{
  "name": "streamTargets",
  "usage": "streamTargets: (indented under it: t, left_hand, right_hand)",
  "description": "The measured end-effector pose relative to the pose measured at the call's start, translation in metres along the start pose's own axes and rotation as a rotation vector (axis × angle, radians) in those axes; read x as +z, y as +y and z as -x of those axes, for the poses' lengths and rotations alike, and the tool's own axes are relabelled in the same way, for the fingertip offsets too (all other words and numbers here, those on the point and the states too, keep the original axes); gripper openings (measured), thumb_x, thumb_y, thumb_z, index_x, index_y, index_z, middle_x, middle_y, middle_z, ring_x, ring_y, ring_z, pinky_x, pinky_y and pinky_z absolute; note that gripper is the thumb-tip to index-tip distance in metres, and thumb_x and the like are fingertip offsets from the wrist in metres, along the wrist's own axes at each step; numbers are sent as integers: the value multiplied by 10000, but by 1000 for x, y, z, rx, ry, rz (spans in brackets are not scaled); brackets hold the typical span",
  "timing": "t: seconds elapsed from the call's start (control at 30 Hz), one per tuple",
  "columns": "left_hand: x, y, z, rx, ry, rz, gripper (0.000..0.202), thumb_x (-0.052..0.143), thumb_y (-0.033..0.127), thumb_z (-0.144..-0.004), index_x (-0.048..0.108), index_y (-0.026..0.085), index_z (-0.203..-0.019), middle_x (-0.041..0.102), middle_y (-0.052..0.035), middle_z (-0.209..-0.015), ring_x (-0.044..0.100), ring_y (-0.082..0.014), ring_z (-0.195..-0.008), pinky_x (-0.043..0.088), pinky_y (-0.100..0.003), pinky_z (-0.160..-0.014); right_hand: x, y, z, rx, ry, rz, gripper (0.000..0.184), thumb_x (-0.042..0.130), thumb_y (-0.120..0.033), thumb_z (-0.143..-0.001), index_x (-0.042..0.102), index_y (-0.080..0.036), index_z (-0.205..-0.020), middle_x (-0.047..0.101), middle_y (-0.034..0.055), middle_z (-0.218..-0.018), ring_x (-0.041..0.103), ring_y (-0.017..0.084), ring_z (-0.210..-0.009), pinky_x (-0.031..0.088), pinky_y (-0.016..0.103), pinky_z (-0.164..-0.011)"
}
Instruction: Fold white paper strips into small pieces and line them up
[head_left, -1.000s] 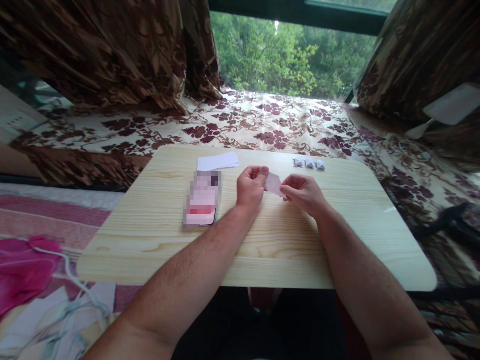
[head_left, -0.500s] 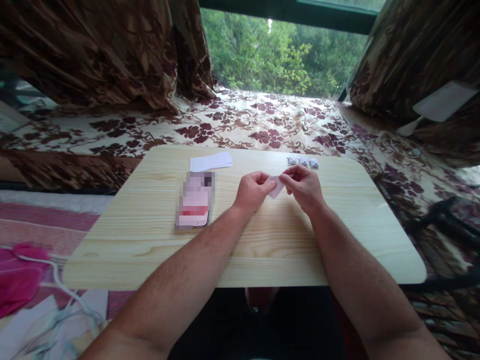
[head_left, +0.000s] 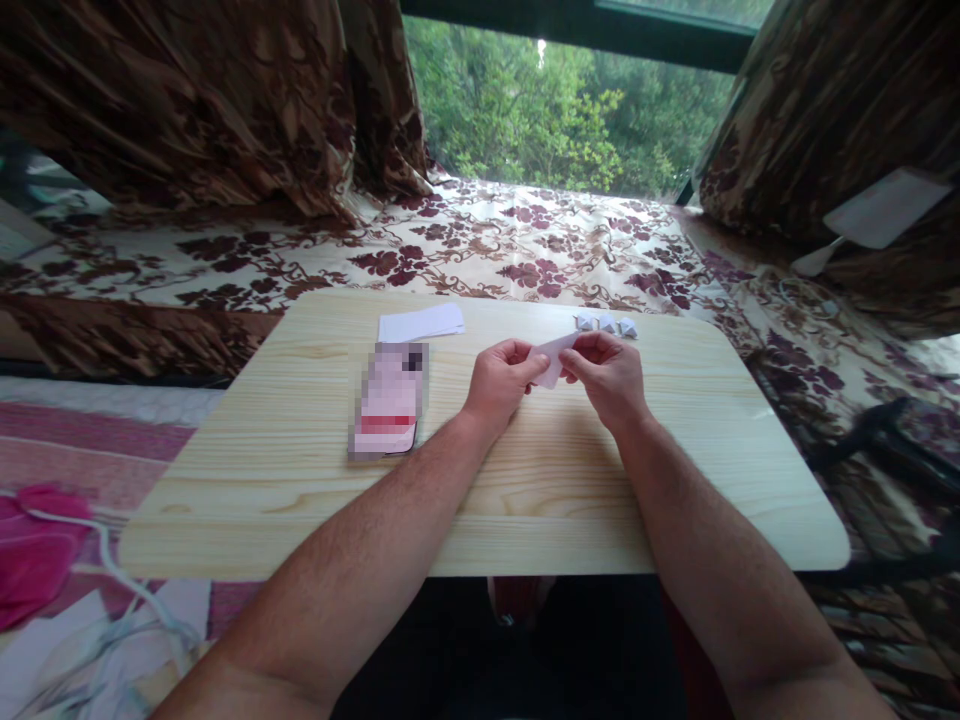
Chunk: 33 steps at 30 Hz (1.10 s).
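A small piece of white paper (head_left: 551, 366) is held between both hands, just above the table. My left hand (head_left: 501, 378) pinches its left side with the thumb on top. At the paper's right side, my right hand (head_left: 606, 372) grips the edge between thumb and fingers. Part of the sheet is hidden behind the fingers, so its full shape does not show. Right behind my right hand stand three small folded white paper pieces (head_left: 607, 324) in a row.
The pale wooden table (head_left: 255, 480) has rounded corners. A stack of white paper strips (head_left: 421, 322) lies at its back left, with a pink phone (head_left: 386, 400), partly pixelated, in front. Beyond is a ledge with flowered cloth (head_left: 540, 240). A white cable (head_left: 112, 550) lies at the lower left.
The paper between my hands has turned and shows a wider, flatter face. My hands have shifted only slightly, while the strips, phone and folded pieces stay in place.
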<state>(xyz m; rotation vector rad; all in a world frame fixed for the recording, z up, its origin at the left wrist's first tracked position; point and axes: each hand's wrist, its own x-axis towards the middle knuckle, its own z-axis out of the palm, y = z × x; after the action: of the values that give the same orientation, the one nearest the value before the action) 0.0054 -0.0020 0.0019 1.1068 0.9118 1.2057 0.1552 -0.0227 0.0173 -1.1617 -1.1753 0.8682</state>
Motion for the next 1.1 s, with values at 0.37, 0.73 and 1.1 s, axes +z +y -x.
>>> streamTargets:
  t: [0.37, 0.73, 1.1]
  left_hand:
    - [-2, 2, -1, -58, 2, 12, 220, 755, 347, -680, 700, 135, -704, 634, -32, -599, 541, -117, -523, 381, -226, -450]
    - [-2, 3, -3, -95, -31, 82, 170, 711, 269, -664, 737, 125, -750, 626, -29, -587, 517, -107, -513, 371, -208, -425]
    - [-3, 7, 0, -100, -68, 94, 243, 764, 352, -674, 730, 137, -781, 668, -43, -651, 567, -115, -539, 387, -210, -446]
  right_hand:
    - [1, 4, 2, -78, -117, -57, 160, 774, -309, -744, 747, -211, -868, 652, -16, -655, 561, 108, -551, 463, 254, -518]
    - [-4, 1, 2, -16, -192, -93, 91, 687, -185, -691, 750, -208, -753, 688, -1, -706, 621, 138, -617, 543, 281, -569]
    - [-5, -5, 3, -26, -215, -80, 124, 660, -156, -648, 757, -197, -712, 702, 15, -800, 642, 126, -607, 561, 277, -577]
